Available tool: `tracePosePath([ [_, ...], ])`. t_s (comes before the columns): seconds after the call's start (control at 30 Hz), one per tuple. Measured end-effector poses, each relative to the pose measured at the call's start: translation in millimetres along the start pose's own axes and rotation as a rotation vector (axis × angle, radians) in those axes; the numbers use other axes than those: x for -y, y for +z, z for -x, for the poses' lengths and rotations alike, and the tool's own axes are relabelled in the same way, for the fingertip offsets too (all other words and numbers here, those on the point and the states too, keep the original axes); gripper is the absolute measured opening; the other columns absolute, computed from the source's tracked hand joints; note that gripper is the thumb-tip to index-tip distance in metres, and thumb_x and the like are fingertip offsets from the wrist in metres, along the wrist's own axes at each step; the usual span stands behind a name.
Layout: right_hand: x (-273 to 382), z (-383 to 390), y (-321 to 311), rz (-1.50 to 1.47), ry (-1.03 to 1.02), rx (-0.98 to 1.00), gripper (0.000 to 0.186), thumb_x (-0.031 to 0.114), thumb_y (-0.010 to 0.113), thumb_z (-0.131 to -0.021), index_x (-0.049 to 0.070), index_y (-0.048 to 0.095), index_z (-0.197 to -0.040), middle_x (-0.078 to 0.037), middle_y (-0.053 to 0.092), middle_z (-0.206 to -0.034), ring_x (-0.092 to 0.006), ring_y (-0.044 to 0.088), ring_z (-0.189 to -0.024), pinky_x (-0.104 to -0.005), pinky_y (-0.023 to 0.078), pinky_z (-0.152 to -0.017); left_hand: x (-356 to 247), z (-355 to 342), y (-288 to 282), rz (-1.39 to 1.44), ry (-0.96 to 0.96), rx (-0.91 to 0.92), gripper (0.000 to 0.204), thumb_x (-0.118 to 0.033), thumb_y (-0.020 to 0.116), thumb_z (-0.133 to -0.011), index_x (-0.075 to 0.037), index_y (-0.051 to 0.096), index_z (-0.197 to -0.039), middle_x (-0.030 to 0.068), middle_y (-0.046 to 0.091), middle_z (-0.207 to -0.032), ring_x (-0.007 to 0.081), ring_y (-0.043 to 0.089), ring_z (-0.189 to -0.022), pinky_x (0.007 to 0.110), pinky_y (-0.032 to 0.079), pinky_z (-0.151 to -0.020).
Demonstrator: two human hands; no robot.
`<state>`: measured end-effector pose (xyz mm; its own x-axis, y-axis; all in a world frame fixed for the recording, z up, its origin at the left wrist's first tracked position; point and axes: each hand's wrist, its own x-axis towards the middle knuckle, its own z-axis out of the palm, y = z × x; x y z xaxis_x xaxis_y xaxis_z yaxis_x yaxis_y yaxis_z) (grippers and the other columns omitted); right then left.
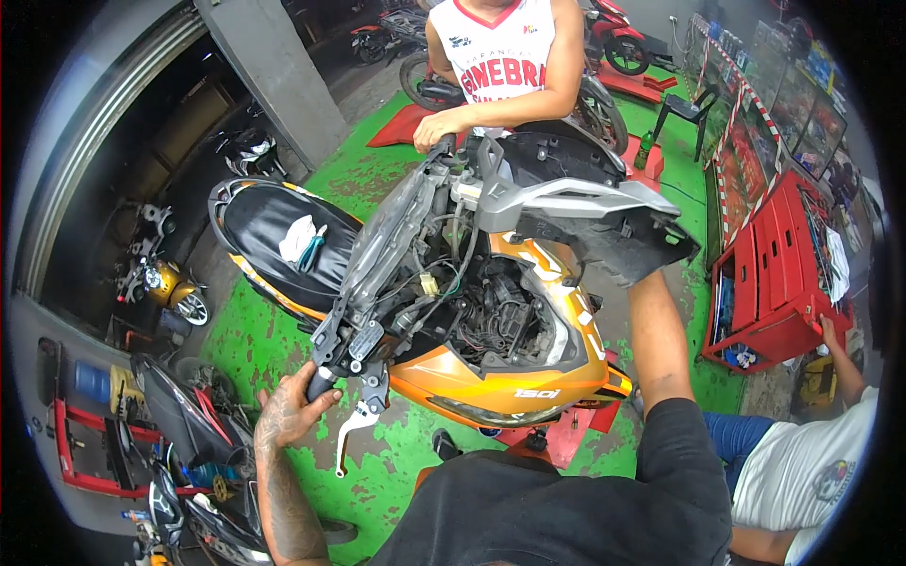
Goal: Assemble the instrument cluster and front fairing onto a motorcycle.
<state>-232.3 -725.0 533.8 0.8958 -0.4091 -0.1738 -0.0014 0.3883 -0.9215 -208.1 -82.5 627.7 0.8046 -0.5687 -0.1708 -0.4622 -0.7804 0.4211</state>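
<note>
My left hand (294, 404) grips the handlebar grip (324, 384) of an orange scooter (453, 385), beside a silver brake lever (357, 429). My right forearm (659, 340) rises to a dark front panel (651, 245) with a grey trim piece; that hand is hidden behind the panel. Exposed wiring (486, 311) fills the opened front of the scooter. A person in a white sleeveless shirt (505, 52) stands across from me, a hand (444, 127) on the far end of the handlebar. A white cloth (300, 236) lies on the black seat.
A red tool cabinet (774, 274) stands at right, where another person's hand (829, 330) touches it. Parked scooters (170, 292) line the left, by a concrete pillar (302, 90). A black chair (689, 113) and green bottle (645, 151) are behind, on green flooring (359, 179).
</note>
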Motion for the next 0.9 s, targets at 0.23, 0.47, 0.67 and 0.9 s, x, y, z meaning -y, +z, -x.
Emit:
tracePosePath([
  [0.23,-3,-21,-20,-0.020,0.125,0.032,0.043,0.036,0.053,-0.105,0.004,0.065,-0.131,-0.011,0.074,-0.117,-0.0233,0.073,-0.102,-0.0382,0.059,-0.091,-12,-3,-6,0.034,-0.034,0.035,0.051,-0.025,0.079,-0.089,-0.002,0.061,-0.130,0.0117,0.067,-0.072,0.0177,0.065,-0.059,0.036,0.051,-0.059],
  [0.47,-6,-14,-6,0.004,0.205,0.042,0.044,0.037,0.052,-0.106,0.004,0.065,-0.132,-0.011,0.073,-0.119,-0.0231,0.072,-0.104,-0.0385,0.058,-0.092,-18,-8,-9,0.005,-0.036,0.050,0.051,-0.027,0.079,-0.088,-0.002,0.061,-0.129,0.0139,0.067,-0.073,0.0203,0.067,-0.063,0.038,0.052,-0.062],
  [0.67,-22,62,56,0.024,0.260,0.076,0.055,0.052,0.048,-0.106,0.008,0.064,-0.134,-0.007,0.072,-0.123,-0.0218,0.069,-0.111,-0.0403,0.053,-0.100,-7,4,-8,0.050,-0.181,0.086,0.049,-0.054,0.073,-0.089,-0.011,0.065,-0.111,0.0089,0.074,-0.078,0.0311,0.074,-0.089,0.079,0.022,-0.093],
  [0.9,-37,45,81,-0.113,0.039,0.142,0.057,0.062,0.062,-0.098,0.011,0.071,-0.120,-0.006,0.077,-0.106,-0.0161,0.073,-0.084,-0.0312,0.059,-0.071,-14,3,-9,0.028,-0.106,0.031,0.045,-0.045,0.076,-0.090,-0.004,0.061,-0.099,0.0131,0.071,-0.071,0.0312,0.072,-0.073,0.048,0.048,-0.076],
])
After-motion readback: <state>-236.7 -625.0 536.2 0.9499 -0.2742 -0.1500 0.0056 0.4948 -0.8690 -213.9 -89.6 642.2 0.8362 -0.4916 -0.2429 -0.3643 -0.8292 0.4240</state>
